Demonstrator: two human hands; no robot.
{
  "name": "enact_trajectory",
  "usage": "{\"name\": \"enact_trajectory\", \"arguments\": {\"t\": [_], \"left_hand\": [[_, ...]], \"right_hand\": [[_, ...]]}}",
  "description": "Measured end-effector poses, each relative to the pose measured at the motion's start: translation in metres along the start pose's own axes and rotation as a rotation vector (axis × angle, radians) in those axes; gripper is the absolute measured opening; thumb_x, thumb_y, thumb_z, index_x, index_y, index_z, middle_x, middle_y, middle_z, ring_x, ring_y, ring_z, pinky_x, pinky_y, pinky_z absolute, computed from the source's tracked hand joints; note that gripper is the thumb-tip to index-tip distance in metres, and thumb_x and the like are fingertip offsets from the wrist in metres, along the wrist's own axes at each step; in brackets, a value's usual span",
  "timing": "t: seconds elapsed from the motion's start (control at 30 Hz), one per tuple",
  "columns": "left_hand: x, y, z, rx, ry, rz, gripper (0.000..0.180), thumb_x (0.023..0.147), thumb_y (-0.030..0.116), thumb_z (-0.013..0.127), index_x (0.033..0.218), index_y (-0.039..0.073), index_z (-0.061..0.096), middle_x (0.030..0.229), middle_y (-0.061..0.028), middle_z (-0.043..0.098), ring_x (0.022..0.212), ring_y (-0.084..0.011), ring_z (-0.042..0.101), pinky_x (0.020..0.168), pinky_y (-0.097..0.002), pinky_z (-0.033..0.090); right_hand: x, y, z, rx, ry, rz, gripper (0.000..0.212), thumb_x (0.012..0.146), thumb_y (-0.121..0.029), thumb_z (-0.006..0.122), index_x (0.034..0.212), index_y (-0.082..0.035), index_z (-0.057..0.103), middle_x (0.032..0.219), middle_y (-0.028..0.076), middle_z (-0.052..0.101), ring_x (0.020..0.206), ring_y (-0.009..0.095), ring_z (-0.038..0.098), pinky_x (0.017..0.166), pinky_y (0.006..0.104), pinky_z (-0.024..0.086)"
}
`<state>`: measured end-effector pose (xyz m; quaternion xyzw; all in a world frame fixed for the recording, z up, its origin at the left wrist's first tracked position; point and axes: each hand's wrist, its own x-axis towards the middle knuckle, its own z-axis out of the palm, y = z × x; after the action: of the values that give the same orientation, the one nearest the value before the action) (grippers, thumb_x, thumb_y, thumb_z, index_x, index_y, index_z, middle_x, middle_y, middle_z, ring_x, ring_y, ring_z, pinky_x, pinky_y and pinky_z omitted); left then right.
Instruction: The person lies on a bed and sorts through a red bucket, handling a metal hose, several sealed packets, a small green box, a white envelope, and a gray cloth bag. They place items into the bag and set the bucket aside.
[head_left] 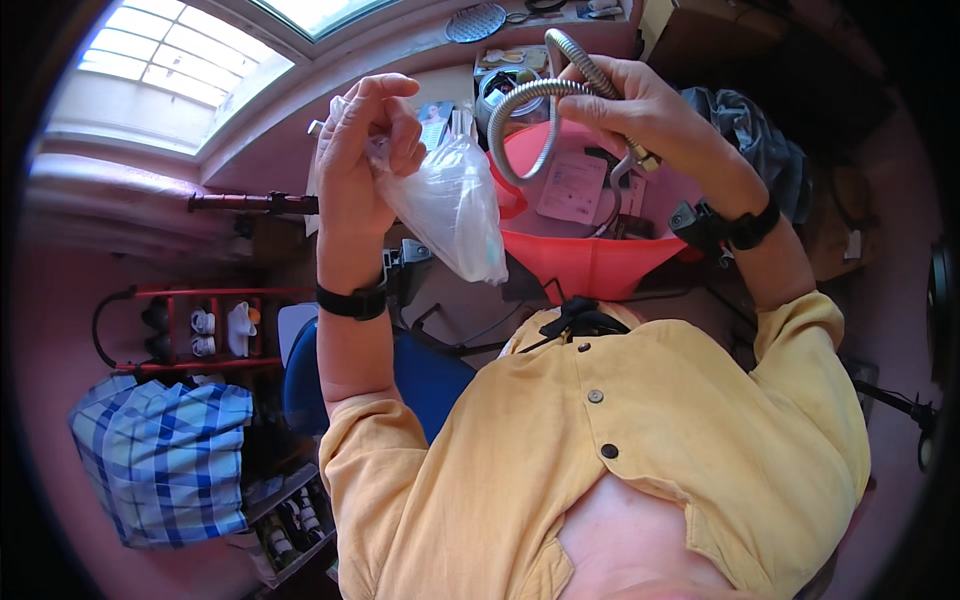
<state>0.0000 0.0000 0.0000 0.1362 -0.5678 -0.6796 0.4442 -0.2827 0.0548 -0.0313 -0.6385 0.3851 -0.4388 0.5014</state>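
Observation:
My left hand (358, 145) is raised with its fingers curled round the gathered top of a thin, see-through plastic bag (458, 205). The bag hangs toward the middle, and what it contains is hard to make out. Opposite it, my right hand (668, 118) grips a flexible metal hose (497, 128) that loops out to the left; a brass-coloured end fitting shows below the palm. Under both hands stands a pinkish-red plastic tub (585, 262). In it lie a pale printed packet (574, 188), a grey hose and some dark items.
Behind the tub stands a clear jar (500, 92) of small things. A dark plastic bag (765, 150) lies at the right. Leftward are a blue chair (425, 375), a red shoe rack (185, 292), a plaid cloth (160, 455) and a barred window (180, 60).

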Motion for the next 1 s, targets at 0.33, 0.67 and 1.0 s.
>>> {"name": "enact_trajectory", "arguments": {"t": [0.33,0.67,1.0], "left_hand": [[0.081,-0.026,-0.065,0.687,0.249,0.095,0.026,0.097,0.026,0.059,0.093,0.004,0.071,0.062,0.0046,0.048,0.055,-0.0039,0.04,0.05,-0.0206,0.03],[0.112,-0.127,-0.182,1.178,-0.017,-0.261,0.047,0.093,0.043,0.058,0.114,0.003,0.066,0.102,-0.0126,0.069,0.094,-0.022,0.064,0.083,-0.0336,0.049],[0.052,-0.136,-0.177,0.978,0.133,-0.275,0.048,0.094,0.033,0.062,0.129,0.0,0.058,0.125,-0.0182,0.062,0.117,-0.0239,0.059,0.098,-0.0331,0.046]], "right_hand": [[-0.017,0.016,0.0,0.066,0.099,0.036,0.021,0.095,-0.02,0.065,0.104,-0.004,0.057,0.068,-0.004,0.052,0.049,0.0,0.042,0.045,0.0163,0.033],[-0.039,0.022,0.012,0.236,0.133,0.178,0.023,0.092,-0.017,0.07,0.107,-0.005,0.056,0.073,-0.004,0.051,0.057,0.002,0.046,0.051,0.018,0.038],[-0.032,0.022,0.015,0.117,0.134,0.222,0.024,0.092,-0.022,0.07,0.104,-0.006,0.057,0.073,-0.004,0.051,0.057,0.002,0.047,0.05,0.0185,0.038]]}}
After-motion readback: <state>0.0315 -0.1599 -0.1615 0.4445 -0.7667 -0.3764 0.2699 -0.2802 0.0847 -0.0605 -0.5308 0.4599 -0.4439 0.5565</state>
